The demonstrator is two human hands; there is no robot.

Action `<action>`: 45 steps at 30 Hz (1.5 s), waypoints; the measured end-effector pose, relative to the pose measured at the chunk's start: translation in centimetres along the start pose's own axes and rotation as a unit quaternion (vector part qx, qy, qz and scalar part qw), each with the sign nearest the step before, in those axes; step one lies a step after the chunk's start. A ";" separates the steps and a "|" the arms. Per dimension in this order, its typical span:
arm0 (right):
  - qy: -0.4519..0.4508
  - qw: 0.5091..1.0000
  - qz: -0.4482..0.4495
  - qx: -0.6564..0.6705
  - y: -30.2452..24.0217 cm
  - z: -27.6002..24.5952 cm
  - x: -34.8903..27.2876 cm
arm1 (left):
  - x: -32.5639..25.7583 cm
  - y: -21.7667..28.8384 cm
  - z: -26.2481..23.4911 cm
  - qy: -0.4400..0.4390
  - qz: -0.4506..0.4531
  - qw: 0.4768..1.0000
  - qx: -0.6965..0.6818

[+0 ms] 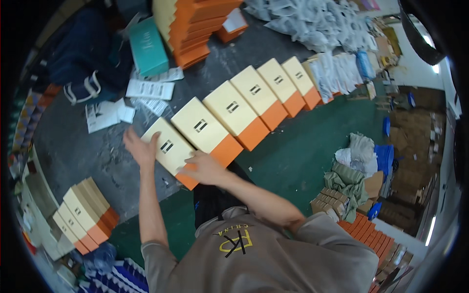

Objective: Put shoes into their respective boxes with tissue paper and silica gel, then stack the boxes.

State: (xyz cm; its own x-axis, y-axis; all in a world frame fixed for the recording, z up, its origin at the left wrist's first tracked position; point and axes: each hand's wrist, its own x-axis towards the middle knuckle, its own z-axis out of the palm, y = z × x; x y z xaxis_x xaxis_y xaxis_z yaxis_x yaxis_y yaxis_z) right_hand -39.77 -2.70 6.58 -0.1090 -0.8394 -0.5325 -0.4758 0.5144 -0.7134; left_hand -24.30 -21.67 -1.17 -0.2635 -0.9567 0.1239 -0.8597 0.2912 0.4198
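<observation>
Directly in front of me on the dark table lies a cream-and-orange shoe box [166, 146] with a small dark mark on its lid. My left hand [140, 149] is at the box's left far corner, fingers spread and the thumb near the lid's edge. On the opposite side, my right hand [206, 168] reaches over the box's right edge with fingers stretched out, touching the lid. Nothing is gripped by either hand. A second, matching shoe box [201, 124] sits close beside it, first in a slanting row of several leading away to the right.
Left of the row are printed paper sheets [150, 89], a teal box [147, 47] and a dark blue bag [83, 53]. A tall orange-and-cream stack [190, 29] and heaped plastic-wrapped items [312, 22] stand farther back. More shoe boxes [83, 210] are at lower left.
</observation>
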 end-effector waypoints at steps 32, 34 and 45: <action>0.238 0.965 0.098 0.050 42.7 -43.1 -1.5 | 2.6 41.9 16.6 -0.113 -0.007 0.980 0.166; 0.241 0.963 0.115 0.045 43.2 -43.3 -2.2 | 0.6 44.1 18.6 -0.133 0.019 0.975 0.178; 0.182 0.957 0.107 0.200 46.1 -45.2 -3.0 | -12.6 46.3 15.7 -0.250 -0.423 0.864 -0.110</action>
State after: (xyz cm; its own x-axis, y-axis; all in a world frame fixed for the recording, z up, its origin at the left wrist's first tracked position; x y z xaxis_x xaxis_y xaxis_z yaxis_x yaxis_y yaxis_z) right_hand -100.79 15.60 -4.12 -0.4980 -0.6760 -0.5431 -0.0452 0.6457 -0.7623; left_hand -67.67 3.99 2.62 0.2156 -0.6888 -0.6922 -0.7473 -0.5726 0.3370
